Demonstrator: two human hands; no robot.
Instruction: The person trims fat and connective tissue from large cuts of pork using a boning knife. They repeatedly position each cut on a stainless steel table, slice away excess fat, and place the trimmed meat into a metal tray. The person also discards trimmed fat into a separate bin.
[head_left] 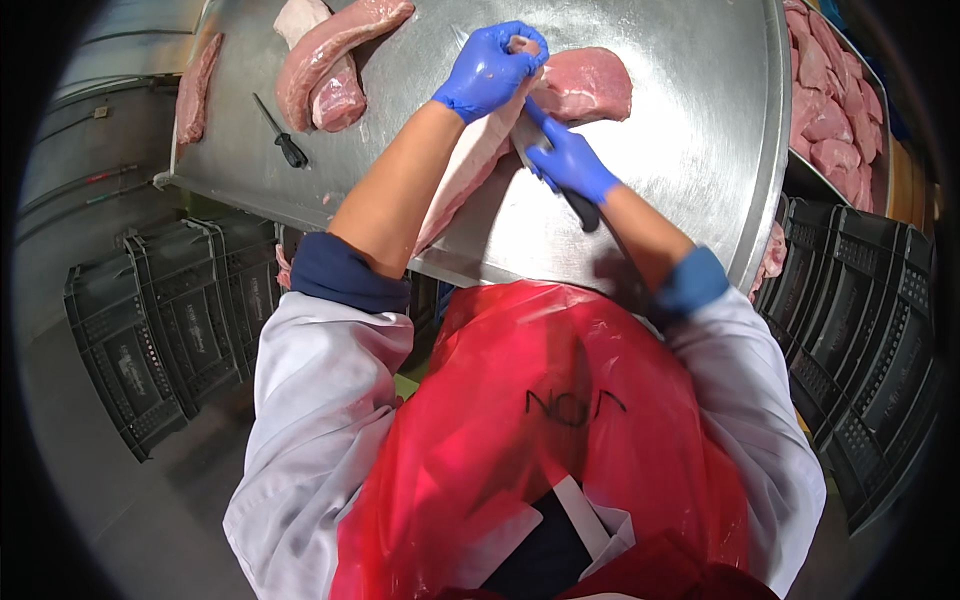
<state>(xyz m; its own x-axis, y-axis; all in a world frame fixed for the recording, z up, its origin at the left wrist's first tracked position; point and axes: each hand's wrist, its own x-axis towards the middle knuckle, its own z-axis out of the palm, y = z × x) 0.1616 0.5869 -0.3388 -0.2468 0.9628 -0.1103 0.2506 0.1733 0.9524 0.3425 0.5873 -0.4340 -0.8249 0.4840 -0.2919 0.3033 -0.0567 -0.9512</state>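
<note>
My left hand (pixel 490 70), in a blue glove, is closed on the upper end of a long pale strip of meat (pixel 455 185) that slants down toward the table's near edge. My right hand (pixel 568 160), also gloved in blue, holds a knife (pixel 584 214) alongside the strip; the black handle shows below the fingers and the blade is partly hidden by the hand and meat. A pink cut of meat (pixel 590 85) lies just beyond my right hand on the steel table (pixel 700 170).
Meat pieces (pixel 340 50) and a narrow strip (pixel 197 90) lie at left, near a black-handled tool with a thin metal rod (pixel 290 150). A container heaped with meat (pixel 830 110) stands at right. Black crates (pixel 160 330) stand left of me, more (pixel 855 310) at right.
</note>
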